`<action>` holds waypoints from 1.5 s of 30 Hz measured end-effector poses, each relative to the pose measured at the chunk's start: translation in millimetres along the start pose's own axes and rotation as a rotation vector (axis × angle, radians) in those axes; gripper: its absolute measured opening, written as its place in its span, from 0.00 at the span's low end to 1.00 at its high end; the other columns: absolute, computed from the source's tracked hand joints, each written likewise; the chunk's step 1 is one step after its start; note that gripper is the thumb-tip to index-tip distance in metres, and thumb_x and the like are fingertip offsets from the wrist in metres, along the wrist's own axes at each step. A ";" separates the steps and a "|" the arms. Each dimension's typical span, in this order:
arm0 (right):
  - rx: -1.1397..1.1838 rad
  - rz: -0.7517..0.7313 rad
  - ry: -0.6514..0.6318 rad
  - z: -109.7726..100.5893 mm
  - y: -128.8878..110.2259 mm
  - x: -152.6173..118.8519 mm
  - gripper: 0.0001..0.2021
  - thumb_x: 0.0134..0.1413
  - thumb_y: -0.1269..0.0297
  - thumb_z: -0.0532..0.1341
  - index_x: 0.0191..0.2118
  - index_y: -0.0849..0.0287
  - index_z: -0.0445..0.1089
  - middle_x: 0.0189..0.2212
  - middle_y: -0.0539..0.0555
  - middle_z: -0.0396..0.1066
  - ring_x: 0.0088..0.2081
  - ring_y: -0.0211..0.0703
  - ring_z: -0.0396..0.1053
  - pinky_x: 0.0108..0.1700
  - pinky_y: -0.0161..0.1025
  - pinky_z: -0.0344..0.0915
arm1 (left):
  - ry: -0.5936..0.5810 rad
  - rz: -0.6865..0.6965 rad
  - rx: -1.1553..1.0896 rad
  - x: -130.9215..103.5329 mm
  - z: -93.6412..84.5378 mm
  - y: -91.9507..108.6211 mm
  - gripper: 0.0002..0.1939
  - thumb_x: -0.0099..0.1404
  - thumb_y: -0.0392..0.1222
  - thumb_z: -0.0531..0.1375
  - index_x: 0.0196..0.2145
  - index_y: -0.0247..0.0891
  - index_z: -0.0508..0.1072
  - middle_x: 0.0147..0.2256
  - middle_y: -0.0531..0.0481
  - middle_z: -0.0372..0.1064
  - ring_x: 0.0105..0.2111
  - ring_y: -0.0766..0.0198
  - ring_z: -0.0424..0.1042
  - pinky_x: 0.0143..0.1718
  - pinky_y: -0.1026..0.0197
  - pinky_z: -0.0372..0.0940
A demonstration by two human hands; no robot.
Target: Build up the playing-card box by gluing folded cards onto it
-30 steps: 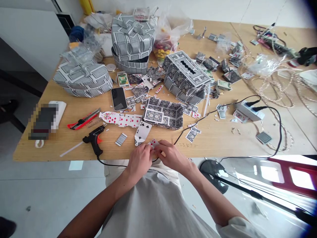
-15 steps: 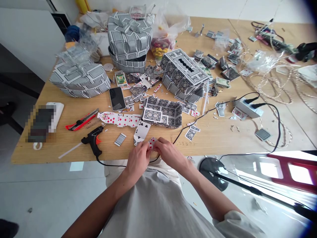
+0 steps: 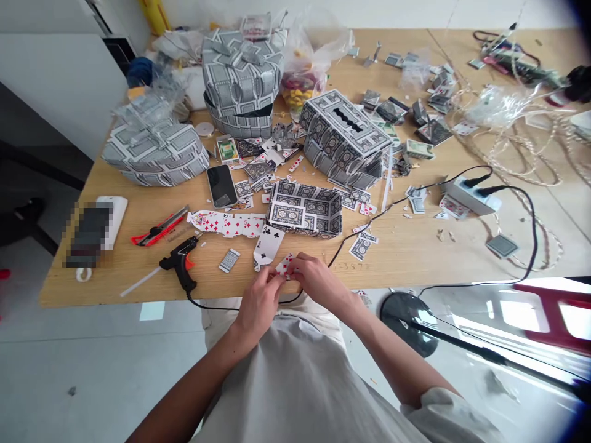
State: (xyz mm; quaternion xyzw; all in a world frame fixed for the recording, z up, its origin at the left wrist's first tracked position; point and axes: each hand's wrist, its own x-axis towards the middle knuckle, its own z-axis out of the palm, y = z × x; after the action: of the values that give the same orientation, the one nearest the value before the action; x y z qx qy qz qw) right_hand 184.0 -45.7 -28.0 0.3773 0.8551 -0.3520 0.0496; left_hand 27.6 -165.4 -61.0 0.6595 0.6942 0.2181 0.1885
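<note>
Between my two hands, at the table's front edge, is a playing card with red diamonds. My left hand pinches its left side, and my right hand grips its right side; the fingers partly cover it. Just beyond lies a folded strip of cards showing clubs, joined to a row of red-diamond cards running left. Behind these stands an open box made of patterned playing cards. A small card piece lies to the left of my left hand.
On the left are a black glue gun, a red utility knife and a phone. Woven card baskets and a card tissue box stand behind. A black cable runs past my right hand to a power strip.
The card between my hands shows more of its face now, with my fingers slightly farther apart. The whole view has shifted a little; the things on the table stay in place.
</note>
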 end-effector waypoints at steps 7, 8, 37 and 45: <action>-0.001 0.012 -0.015 -0.1 0.5 3.1 0.08 0.66 0.79 0.62 0.42 0.61 0.77 0.42 0.56 0.74 0.40 0.42 0.73 0.43 0.35 0.62 | -0.060 0.133 0.365 -27.5 -8.8 10.4 0.24 0.72 0.29 0.58 0.63 0.39 0.74 0.44 0.42 0.74 0.44 0.52 0.74 0.45 0.51 0.72; -0.003 0.019 -0.019 -0.7 -0.6 2.5 0.08 0.66 0.78 0.62 0.42 0.61 0.77 0.42 0.57 0.74 0.40 0.42 0.73 0.43 0.35 0.62 | -0.092 0.129 0.395 -28.5 -9.4 14.4 0.25 0.72 0.29 0.58 0.65 0.37 0.72 0.44 0.41 0.74 0.44 0.51 0.74 0.45 0.50 0.72; 0.024 -0.330 0.326 42.6 -3.3 -31.8 0.20 0.69 0.81 0.55 0.59 0.54 0.70 0.51 0.59 0.77 0.53 0.53 0.74 0.54 0.48 0.76 | 0.099 -0.061 -0.298 -19.7 -47.6 -12.3 0.16 0.78 0.42 0.55 0.53 0.43 0.82 0.41 0.44 0.79 0.43 0.57 0.78 0.47 0.57 0.73; -0.011 -0.261 0.336 46.5 0.9 -29.8 0.16 0.69 0.80 0.55 0.54 0.55 0.72 0.45 0.59 0.77 0.50 0.53 0.74 0.51 0.47 0.75 | 0.430 -0.766 0.157 -47.2 -116.6 -78.1 0.22 0.68 0.64 0.60 0.32 0.42 0.73 0.32 0.44 0.77 0.35 0.50 0.75 0.40 0.53 0.65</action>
State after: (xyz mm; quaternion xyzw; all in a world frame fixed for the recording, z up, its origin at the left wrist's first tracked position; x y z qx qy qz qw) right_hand 197.4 -93.2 -52.8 0.3164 0.8949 -0.2831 -0.1376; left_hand -98.8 -221.6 -8.1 0.3069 0.9262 0.2116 0.0565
